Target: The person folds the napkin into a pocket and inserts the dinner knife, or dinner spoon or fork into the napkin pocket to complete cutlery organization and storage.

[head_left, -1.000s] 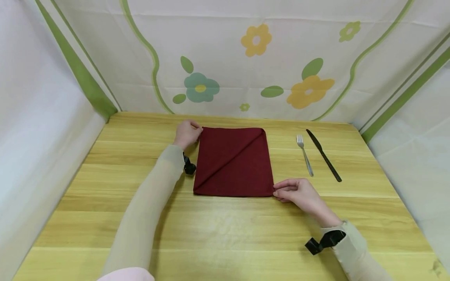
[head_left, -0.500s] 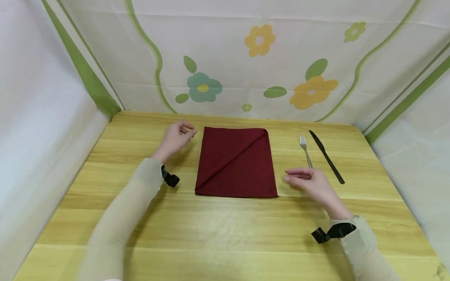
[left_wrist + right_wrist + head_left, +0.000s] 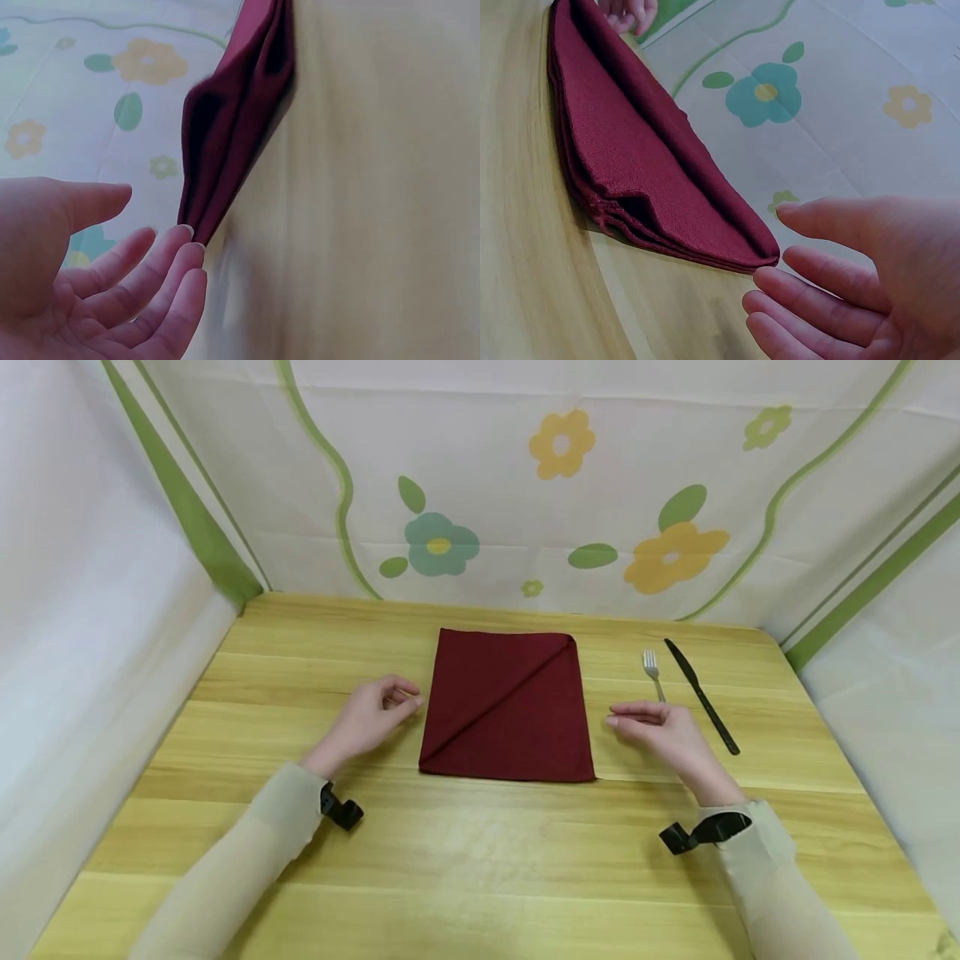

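A dark red cloth napkin (image 3: 510, 706), folded into a square with a diagonal fold across its top, lies flat on the wooden table. Just left of its left edge hovers my left hand (image 3: 371, 714), fingers loosely bent and holding nothing. My right hand (image 3: 667, 735) is off the napkin's right side, also with nothing in it, thumb and fingers apart in the right wrist view. Layered folds of the napkin (image 3: 652, 150) show in that view. Past the right hand lie a silver fork (image 3: 651, 667), its handle partly hidden by that hand, and a black knife (image 3: 701, 695).
The wooden table (image 3: 480, 860) runs up to a white curtain (image 3: 487, 468) with printed flowers at the back. White cloth also hangs along the left and right sides. Each wrist carries a black camera mount.
Both hands have let go of the napkin's corners and moved apart from it. The left hand has come nearer to me along the left edge; the right has shifted outward and slightly away from me.
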